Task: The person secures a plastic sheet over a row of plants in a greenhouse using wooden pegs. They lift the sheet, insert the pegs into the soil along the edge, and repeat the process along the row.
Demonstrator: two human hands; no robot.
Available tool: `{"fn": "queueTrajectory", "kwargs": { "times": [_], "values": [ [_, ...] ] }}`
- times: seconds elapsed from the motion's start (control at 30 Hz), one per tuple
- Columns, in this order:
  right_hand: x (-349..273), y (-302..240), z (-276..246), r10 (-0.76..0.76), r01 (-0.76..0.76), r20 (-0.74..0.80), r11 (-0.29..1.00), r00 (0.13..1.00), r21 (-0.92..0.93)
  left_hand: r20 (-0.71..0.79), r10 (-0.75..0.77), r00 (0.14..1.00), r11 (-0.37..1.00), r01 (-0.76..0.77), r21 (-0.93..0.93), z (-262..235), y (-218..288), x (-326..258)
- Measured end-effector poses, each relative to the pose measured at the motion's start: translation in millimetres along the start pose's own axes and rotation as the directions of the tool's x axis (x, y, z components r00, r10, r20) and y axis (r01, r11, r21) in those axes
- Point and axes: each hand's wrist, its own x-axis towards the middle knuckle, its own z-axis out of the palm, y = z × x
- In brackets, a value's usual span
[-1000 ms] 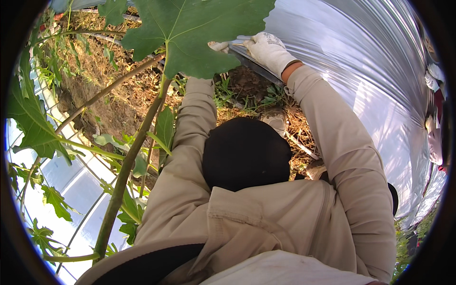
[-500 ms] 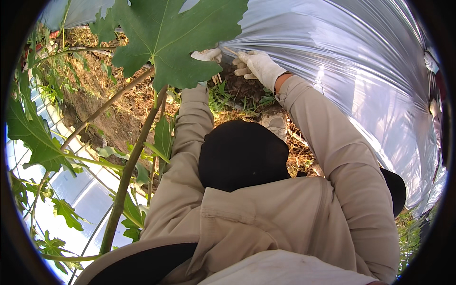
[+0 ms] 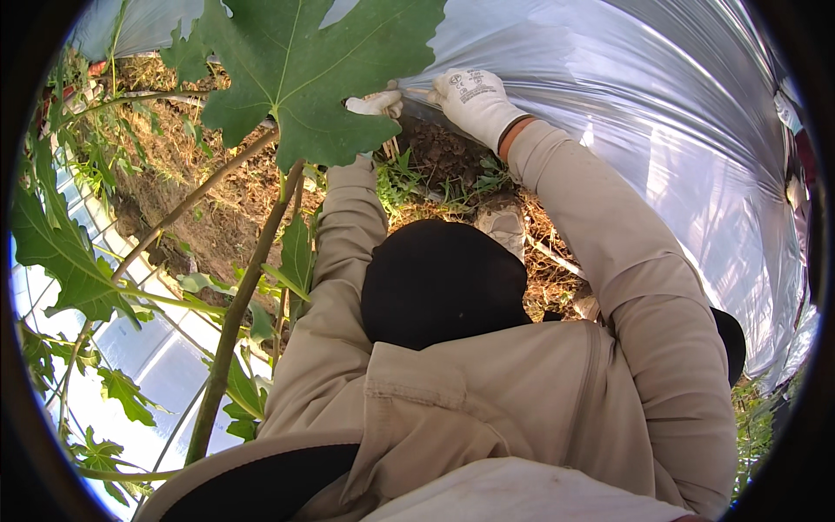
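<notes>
A silvery plastic sheet narrows into pleats that converge at my left hand. That hand wears a white glove, is partly hidden behind a large green lobed leaf, and its visible fingers are closed at the gathered end. Just to its right, my right hand, also in a white glove, is closed in a fist with its back turned up. From the right fingers a thin tan strip, like cord or a twig, runs toward the left hand. Its far end cannot be made out.
A thick plant stem rises at my left, with side branches and more lobed leaves. Dark soil and weeds lie below my hands. A shoe shows beyond my dark cap brim. White sheeting lies at far left.
My right hand has rolled over so its back faces up, and its fingers have closed further. It has shifted slightly up. The left hand has barely moved.
</notes>
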Motion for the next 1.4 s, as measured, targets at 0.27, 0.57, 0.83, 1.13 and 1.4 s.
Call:
{"fn": "queueTrajectory", "kwargs": {
  "times": [0.27,0.57,0.83,1.13,1.4],
  "values": [
    [-5,-7,-3,-0.127,0.095,-0.135,0.971,0.983,-0.220,-0.002,0.015,1.000,1.000,-0.015,-0.019,1,-1,-3],
    [4,-3,4,0.319,-0.338,0.157,0.661,0.935,0.670,-0.028,0.082,0.996,0.996,-0.083,-0.014,4,-6,-2],
    [-7,1,32,0.138,-0.408,0.406,-0.017,0.904,0.913,0.029,0.034,0.999,0.996,-0.031,-0.079,1,-5,-9],
    [-12,-36,27,0.346,-0.498,0.439,0.099,0.829,0.862,-0.162,0.061,0.985,0.954,-0.105,-0.281,25,-11,-14],
    [12,-33,-15,0.254,-0.406,0.326,0.690,0.911,0.598,-0.248,0.078,0.966,0.940,-0.155,-0.305,37,-10,-23]
  ]
}}
